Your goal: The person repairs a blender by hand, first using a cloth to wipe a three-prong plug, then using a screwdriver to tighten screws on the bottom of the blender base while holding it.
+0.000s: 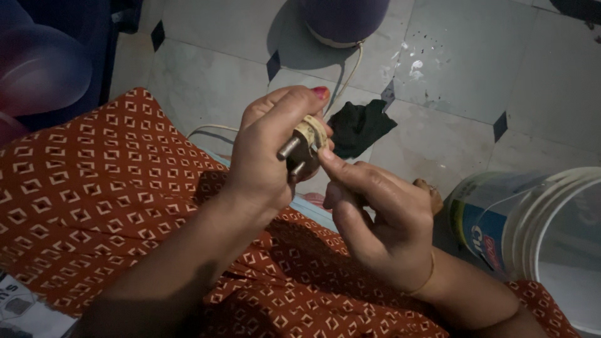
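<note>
Near the middle of the frame, the left hand wraps its fingers closed around an old cream-and-dark electrical plug, its metal pins pointing left and down. The right hand pinches the plug's face between thumb and fingertip. The plug looks light, rigid and hard, probably brittle plastic with smooth pins, so the body's rim seems the surest hold. A pale cord runs toward the upper frame; a white bucket stands at the right edge.
</note>
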